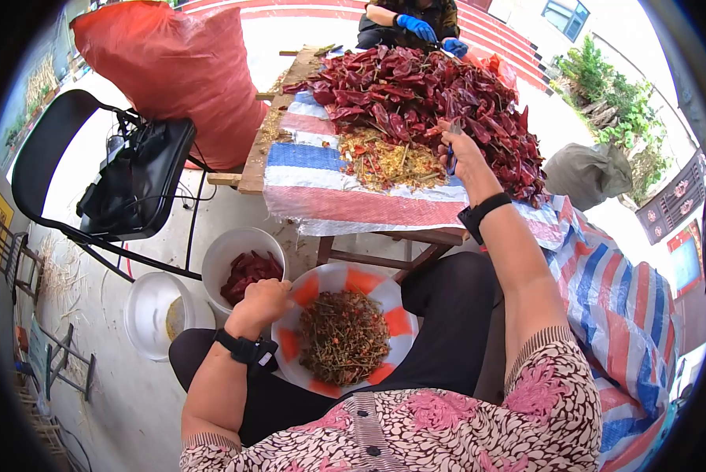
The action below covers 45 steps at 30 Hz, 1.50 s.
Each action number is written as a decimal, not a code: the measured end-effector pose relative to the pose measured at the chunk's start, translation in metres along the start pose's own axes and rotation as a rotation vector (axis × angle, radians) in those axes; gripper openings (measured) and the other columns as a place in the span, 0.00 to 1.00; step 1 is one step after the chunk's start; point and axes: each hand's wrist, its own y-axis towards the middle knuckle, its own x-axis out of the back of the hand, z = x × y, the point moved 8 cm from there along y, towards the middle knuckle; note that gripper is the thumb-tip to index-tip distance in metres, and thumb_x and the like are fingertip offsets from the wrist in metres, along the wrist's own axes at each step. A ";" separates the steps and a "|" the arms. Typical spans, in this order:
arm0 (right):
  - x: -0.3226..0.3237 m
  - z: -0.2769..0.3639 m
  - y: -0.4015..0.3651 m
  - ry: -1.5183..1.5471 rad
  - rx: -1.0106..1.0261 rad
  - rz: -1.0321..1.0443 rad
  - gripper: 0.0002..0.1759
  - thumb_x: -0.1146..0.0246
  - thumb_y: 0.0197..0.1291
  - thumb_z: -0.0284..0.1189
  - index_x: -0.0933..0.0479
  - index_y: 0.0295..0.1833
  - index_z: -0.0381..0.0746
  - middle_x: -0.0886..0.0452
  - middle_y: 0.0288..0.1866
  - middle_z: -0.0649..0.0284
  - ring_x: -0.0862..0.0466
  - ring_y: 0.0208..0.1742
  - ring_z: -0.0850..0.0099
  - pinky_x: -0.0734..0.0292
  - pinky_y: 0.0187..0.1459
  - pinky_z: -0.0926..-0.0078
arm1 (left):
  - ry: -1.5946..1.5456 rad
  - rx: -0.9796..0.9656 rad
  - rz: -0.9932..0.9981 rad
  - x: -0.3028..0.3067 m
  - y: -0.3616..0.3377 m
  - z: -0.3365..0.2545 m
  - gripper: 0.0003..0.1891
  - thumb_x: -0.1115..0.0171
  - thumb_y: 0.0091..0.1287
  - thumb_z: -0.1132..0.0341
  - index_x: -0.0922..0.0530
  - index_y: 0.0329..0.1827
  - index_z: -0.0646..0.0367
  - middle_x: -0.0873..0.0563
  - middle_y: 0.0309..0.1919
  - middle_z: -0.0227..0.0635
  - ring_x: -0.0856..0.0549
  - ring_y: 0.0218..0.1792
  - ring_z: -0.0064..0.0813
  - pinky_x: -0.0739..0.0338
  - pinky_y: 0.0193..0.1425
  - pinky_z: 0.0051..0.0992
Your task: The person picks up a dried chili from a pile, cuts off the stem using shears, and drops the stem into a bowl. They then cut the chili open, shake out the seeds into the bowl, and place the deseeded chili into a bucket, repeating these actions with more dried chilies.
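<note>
Dried red chilies (416,86) lie in a big heap on the table, with yellow seeds and broken bits (392,164) in front. At the heap's near edge, my right hand (467,157) is closed around what look like scissors (450,160), with a blue handle and a metal blade partly showing. My left hand (262,305) is closed, back upward, between a white bucket (215,250) and an orange-and-white basin (400,321); its fingertips are hidden. Red chili pieces (251,274) lie in the bucket. Cut stems (343,338) fill the basin, which rests at my lap.
Across the table is a person with blue gloves (417,27). A large red sack (172,71) and a black folding chair (133,189) stand left. A second white bucket (142,315) sits on the floor. Striped sheeting (604,291) hangs at the right; a grey sack (589,171) lies beyond.
</note>
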 end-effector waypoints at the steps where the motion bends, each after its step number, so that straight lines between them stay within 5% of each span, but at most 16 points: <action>1: -0.001 0.001 0.006 -0.016 -0.012 -0.026 0.17 0.47 0.68 0.27 0.27 0.61 0.51 0.26 0.31 0.70 0.24 0.25 0.79 0.29 0.19 0.81 | 0.000 -0.008 0.016 -0.001 0.001 -0.002 0.19 0.39 0.61 0.56 0.22 0.53 0.54 0.16 0.46 0.43 0.17 0.50 0.45 0.22 0.53 0.41; 2: -0.001 -0.001 0.012 -0.039 -0.022 -0.040 0.16 0.48 0.69 0.27 0.27 0.60 0.49 0.20 0.44 0.67 0.23 0.30 0.76 0.29 0.24 0.79 | 0.000 -0.017 0.033 -0.002 0.002 -0.004 0.19 0.39 0.61 0.57 0.22 0.53 0.54 0.16 0.46 0.44 0.17 0.50 0.45 0.22 0.53 0.41; 5: 0.010 -0.025 0.040 0.000 -0.096 -0.093 0.18 0.48 0.68 0.27 0.27 0.61 0.50 0.20 0.45 0.67 0.23 0.29 0.76 0.31 0.24 0.79 | 0.010 -0.077 0.052 -0.005 0.005 -0.008 0.19 0.38 0.61 0.58 0.22 0.53 0.56 0.16 0.47 0.45 0.17 0.49 0.45 0.22 0.52 0.41; 9: 0.017 -0.018 0.001 0.230 0.061 -0.247 0.20 0.46 0.67 0.26 0.27 0.64 0.47 0.23 0.40 0.66 0.23 0.28 0.76 0.32 0.23 0.79 | -0.027 -0.191 0.057 -0.002 0.001 -0.023 0.19 0.38 0.62 0.60 0.23 0.54 0.58 0.16 0.46 0.46 0.17 0.49 0.46 0.22 0.51 0.40; 13: -0.007 -0.009 -0.071 0.452 0.120 -0.070 0.22 0.46 0.68 0.25 0.30 0.67 0.46 0.29 0.33 0.71 0.28 0.26 0.80 0.34 0.23 0.82 | -0.204 -0.355 -0.108 0.016 -0.001 -0.043 0.19 0.39 0.63 0.63 0.24 0.56 0.59 0.16 0.44 0.47 0.17 0.48 0.48 0.22 0.51 0.40; 17: -0.043 -0.029 -0.124 0.769 -0.111 0.283 0.20 0.43 0.67 0.27 0.28 0.65 0.47 0.36 0.29 0.74 0.33 0.26 0.83 0.37 0.24 0.86 | -0.537 -0.412 -0.153 0.035 0.002 -0.061 0.24 0.40 0.67 0.63 0.30 0.64 0.60 0.17 0.48 0.46 0.17 0.49 0.41 0.23 0.54 0.37; 21: -0.107 -0.059 -0.210 0.940 -0.329 0.468 0.21 0.43 0.67 0.26 0.28 0.65 0.47 0.24 0.46 0.76 0.33 0.27 0.85 0.37 0.24 0.86 | -0.980 -0.603 -0.350 0.066 -0.011 -0.080 0.32 0.43 0.71 0.59 0.44 0.74 0.60 0.25 0.61 0.45 0.24 0.59 0.33 0.30 0.64 0.32; 24: -0.146 -0.096 -0.265 1.087 -0.569 0.557 0.20 0.44 0.68 0.28 0.27 0.65 0.47 0.23 0.57 0.76 0.34 0.26 0.85 0.38 0.24 0.87 | -1.167 -0.654 -0.438 0.069 -0.010 -0.081 0.35 0.45 0.73 0.57 0.50 0.77 0.59 0.33 0.68 0.43 0.31 0.67 0.34 0.36 0.70 0.31; 29: -0.173 -0.130 -0.306 1.188 -0.725 0.559 0.16 0.47 0.71 0.31 0.25 0.62 0.46 0.22 0.55 0.74 0.35 0.26 0.85 0.38 0.25 0.87 | -1.296 -0.679 -0.361 0.072 -0.012 -0.079 0.26 0.49 0.75 0.60 0.42 0.72 0.61 0.29 0.65 0.40 0.28 0.62 0.28 0.36 0.70 0.29; 32: -0.173 -0.132 -0.314 0.937 -0.674 0.542 0.15 0.45 0.70 0.32 0.25 0.60 0.44 0.21 0.47 0.72 0.34 0.24 0.86 0.40 0.24 0.88 | -1.457 -0.577 -0.288 0.072 -0.020 -0.077 0.19 0.48 0.75 0.60 0.32 0.63 0.61 0.20 0.54 0.36 0.21 0.50 0.24 0.27 0.59 0.25; 36: -0.145 -0.119 -0.307 0.439 -0.180 0.335 0.16 0.38 0.66 0.30 0.25 0.57 0.40 0.27 0.33 0.75 0.36 0.21 0.87 0.45 0.21 0.89 | -1.079 -0.515 -0.476 0.077 -0.023 -0.064 0.16 0.47 0.75 0.61 0.28 0.58 0.62 0.17 0.45 0.35 0.20 0.45 0.23 0.25 0.51 0.24; 43: -0.168 -0.052 -0.299 -0.361 0.600 0.328 0.15 0.33 0.58 0.23 0.20 0.52 0.38 0.26 0.39 0.68 0.24 0.38 0.78 0.28 0.41 0.83 | -0.973 -0.570 -0.457 0.075 -0.032 -0.070 0.10 0.44 0.72 0.66 0.23 0.50 0.62 0.17 0.35 0.34 0.20 0.37 0.21 0.24 0.45 0.23; 45: -0.171 -0.047 -0.304 -0.469 0.744 0.296 0.13 0.33 0.57 0.22 0.20 0.48 0.39 0.25 0.40 0.68 0.23 0.36 0.76 0.26 0.41 0.80 | -0.965 -0.575 -0.424 0.072 -0.033 -0.069 0.09 0.44 0.72 0.67 0.23 0.48 0.62 0.18 0.32 0.32 0.20 0.34 0.20 0.24 0.42 0.22</action>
